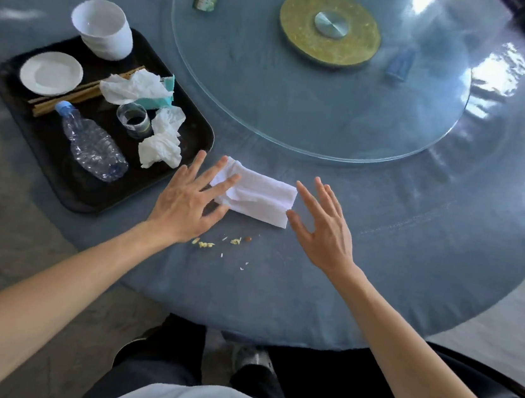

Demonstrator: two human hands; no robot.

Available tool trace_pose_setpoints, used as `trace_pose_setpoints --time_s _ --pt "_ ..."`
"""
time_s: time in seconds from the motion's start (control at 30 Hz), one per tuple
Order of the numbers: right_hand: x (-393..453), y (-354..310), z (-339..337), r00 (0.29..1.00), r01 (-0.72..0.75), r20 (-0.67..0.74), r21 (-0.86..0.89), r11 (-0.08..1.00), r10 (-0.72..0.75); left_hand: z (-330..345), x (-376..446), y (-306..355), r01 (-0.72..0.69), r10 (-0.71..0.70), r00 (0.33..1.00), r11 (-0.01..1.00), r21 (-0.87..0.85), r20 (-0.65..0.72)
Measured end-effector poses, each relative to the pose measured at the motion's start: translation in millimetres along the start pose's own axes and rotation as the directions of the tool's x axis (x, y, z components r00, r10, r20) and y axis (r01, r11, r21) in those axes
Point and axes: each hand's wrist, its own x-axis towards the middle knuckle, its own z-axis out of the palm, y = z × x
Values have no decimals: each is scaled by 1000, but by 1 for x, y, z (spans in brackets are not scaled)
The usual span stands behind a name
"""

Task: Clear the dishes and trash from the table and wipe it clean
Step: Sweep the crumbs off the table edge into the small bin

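Left hand (188,199) flat, fingers spread, fingertips over left end of folded white cloth (256,196) on round table (379,262). Right hand (320,226) spread, relaxed, just beside cloth's right edge, gripping nothing. Crumbs (216,242) near both wrists. Black tray (67,188) at left: bowl (102,28), saucer (51,73), plastic bottle (92,145), crumpled tissues (161,146).

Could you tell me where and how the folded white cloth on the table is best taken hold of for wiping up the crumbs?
Probably from above, palm flat on the middle of the white cloth. It lies flat and folded on the table, with no raised edge to pinch. The right hand is open beside its right end; the left hand has its fingers over the left end. The crumbs lie just nearer the person.
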Motion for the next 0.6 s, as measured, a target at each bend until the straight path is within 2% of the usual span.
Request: trace_pose_setpoints --time_s 0.13,0.3,0.47,0.6 --pt "-39 -5 -9 991 136 -1 -14 991 -136 -6 -67 29 178 -176 982 984 23 -64" --pt "-97 -30 -3 958 283 25 84 955 -286 -5 -149 60 311 -309 945 951 -2 -112" --pt "-127 -83 32 869 439 170 166 883 -464 4 -229 62 463 -482 854 876 -137 -197" --pt "-169 -123 75 745 503 332 290 814 -579 34 -302 59 593 -647 743 754 -281 -169"
